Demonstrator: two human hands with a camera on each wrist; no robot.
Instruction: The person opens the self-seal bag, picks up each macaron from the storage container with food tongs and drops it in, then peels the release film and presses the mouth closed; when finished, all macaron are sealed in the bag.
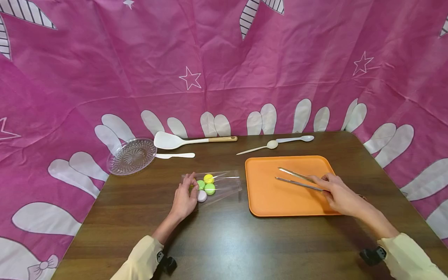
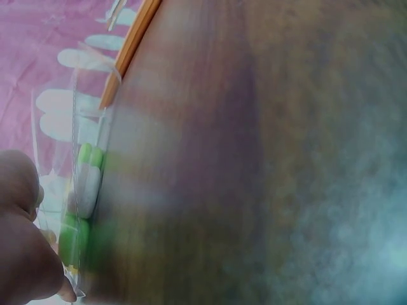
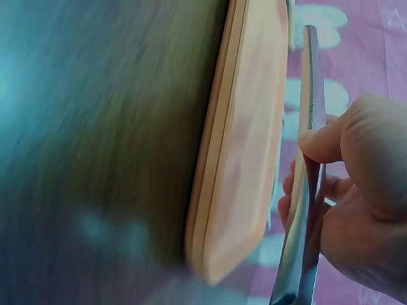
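Observation:
My left hand (image 1: 184, 196) pinches the left end of a clear plastic bag (image 1: 229, 186) on the table. Inside the bag lie several macarons, among them a yellow one (image 1: 208, 178), a green one (image 1: 210, 189) and a pale lilac one (image 1: 202, 195). The left wrist view shows the fingers (image 2: 25, 235) at the bag's end, beside a green macaron (image 2: 74, 241). Over the orange tray (image 1: 273, 204), my right hand (image 1: 341, 194) grips metal tongs (image 1: 297, 184), their two arms spread apart and pointing left. Nothing is between their tips.
A clear patterned plate (image 1: 131, 157) stands at the back left. Beside it lie a white spatula with a wooden handle (image 1: 222, 139) and a white knife (image 1: 178, 155). Two spoons lie behind the tray, one beige (image 1: 272, 144), one white (image 1: 306, 138). A pink curtain (image 1: 224, 58) hangs behind the table.

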